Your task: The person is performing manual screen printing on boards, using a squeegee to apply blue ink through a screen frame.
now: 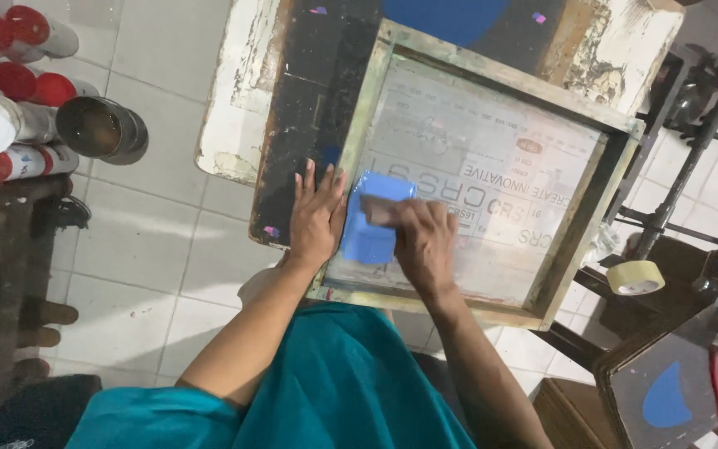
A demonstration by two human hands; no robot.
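Note:
A wooden-framed printing screen (585, 218) lies on a worn black and white board (292, 100). My left hand (316, 214) rests flat on the frame's left edge, fingers spread. My right hand (422, 241) grips a blue-smeared squeegee (373, 218) that stands on the mesh near the frame's lower left corner. Pale mirrored lettering shows through the mesh. My teal sleeves and top fill the bottom of the view.
Several paint jars with red and white lids (10, 91) and an open metal can (100, 127) sit on a shelf at left. A roll of tape (635, 278) lies right of the frame. A metal stand (691, 141) rises at right. Another board with a blue shape (666, 397) is at lower right.

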